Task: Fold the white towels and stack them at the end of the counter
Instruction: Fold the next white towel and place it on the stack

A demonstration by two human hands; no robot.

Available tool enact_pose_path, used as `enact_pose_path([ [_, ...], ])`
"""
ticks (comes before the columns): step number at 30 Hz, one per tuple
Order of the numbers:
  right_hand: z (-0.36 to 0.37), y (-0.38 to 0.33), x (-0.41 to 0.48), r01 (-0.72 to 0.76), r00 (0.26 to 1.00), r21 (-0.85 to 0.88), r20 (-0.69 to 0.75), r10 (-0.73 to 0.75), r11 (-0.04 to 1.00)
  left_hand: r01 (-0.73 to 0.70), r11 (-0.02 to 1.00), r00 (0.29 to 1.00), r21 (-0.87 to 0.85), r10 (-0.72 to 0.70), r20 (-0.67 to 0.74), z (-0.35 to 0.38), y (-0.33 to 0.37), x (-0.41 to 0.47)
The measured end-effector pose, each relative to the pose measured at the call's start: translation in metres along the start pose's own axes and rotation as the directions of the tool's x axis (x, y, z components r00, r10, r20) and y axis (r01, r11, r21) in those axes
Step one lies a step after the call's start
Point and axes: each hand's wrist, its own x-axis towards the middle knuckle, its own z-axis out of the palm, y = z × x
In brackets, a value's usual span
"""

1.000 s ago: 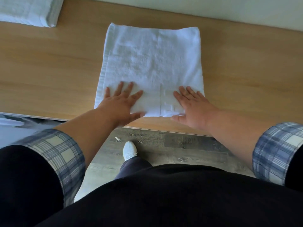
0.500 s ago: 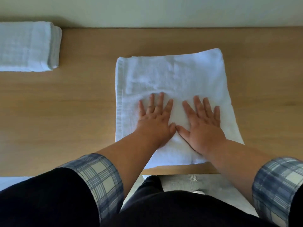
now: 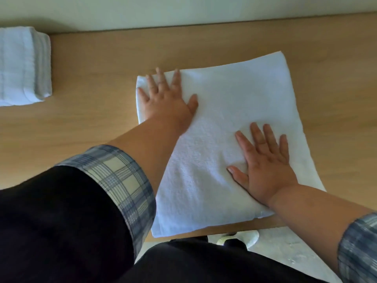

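Note:
A folded white towel (image 3: 234, 103) lies flat on the wooden counter (image 3: 91, 123), its near edge at the counter's front edge. My left hand (image 3: 166, 99) presses flat on the towel's far left corner, fingers spread and straight. My right hand (image 3: 265, 162) lies flat on the towel's near right part, fingers straight and splayed. A stack of folded white towels (image 3: 22, 66) sits at the far left of the counter, apart from both hands.
A pale wall (image 3: 183, 11) runs along the counter's back edge. Bare wood stretches between the stack and the towel and to the right of the towel. Below the counter's front edge, a grey floor (image 3: 285, 250) and a white shoe (image 3: 244, 237) show.
My left hand slid from the towel's middle out to its far left corner. My right hand stayed flat, shifting slightly toward the near right. The view tilted a little.

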Motion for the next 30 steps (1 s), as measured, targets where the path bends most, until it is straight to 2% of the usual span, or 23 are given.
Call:
enact_pose_path([
  [3, 0.000, 0.000, 0.000, -0.002, 1.000, 0.012, -0.005, 0.002, 1.000, 0.094, 0.995, 0.995, 0.022, -0.095, 0.016, -0.004, -0.001, -0.002],
  [5, -0.001, 0.000, 0.000, -0.003, 1.000, 0.017, -0.005, 0.003, 1.000, 0.080, 0.997, 0.997, -0.005, -0.080, -0.016, -0.007, 0.015, -0.013],
  [7, -0.001, 0.000, 0.000, 0.004, 1.000, 0.028, -0.012, -0.003, 1.000, -0.142, 0.987, 0.988, -0.080, 0.137, -0.065, -0.004, 0.041, -0.041],
  [8, -0.002, 0.000, 0.001, 0.009, 1.000, 0.039, -0.017, -0.008, 0.999, -0.276, 0.953, 0.961, -0.123, 0.269, -0.066, 0.001, 0.053, -0.061],
  [9, -0.002, 0.000, 0.001, 0.013, 1.000, 0.049, -0.021, -0.012, 0.999, -0.358, 0.923, 0.934, -0.138, 0.356, -0.041, 0.006, 0.062, -0.082],
  [10, -0.002, 0.000, 0.001, 0.013, 1.000, 0.053, -0.023, -0.012, 0.998, -0.373, 0.919, 0.926, -0.130, 0.376, 0.004, 0.012, 0.064, -0.100],
  [13, 0.000, 0.000, 0.000, 0.010, 0.999, 0.051, -0.039, -0.008, 0.999, -0.189, 0.980, 0.972, -0.062, 0.196, 0.127, 0.028, 0.050, -0.132],
  [16, 0.002, 0.000, 0.003, 0.008, 0.999, 0.043, -0.043, -0.006, 0.999, 0.001, 0.997, 0.992, -0.083, 0.010, 0.124, 0.033, 0.049, -0.144],
  [18, 0.002, 0.001, 0.004, 0.006, 0.999, 0.040, -0.036, -0.004, 0.999, 0.072, 0.992, 0.991, -0.107, -0.059, 0.122, 0.036, 0.056, -0.155],
  [30, 0.006, 0.004, 0.005, 0.030, 0.999, 0.057, -0.034, -0.028, 0.998, 0.027, 0.998, 0.999, -0.049, -0.028, -0.040, 0.048, 0.040, -0.165],
])
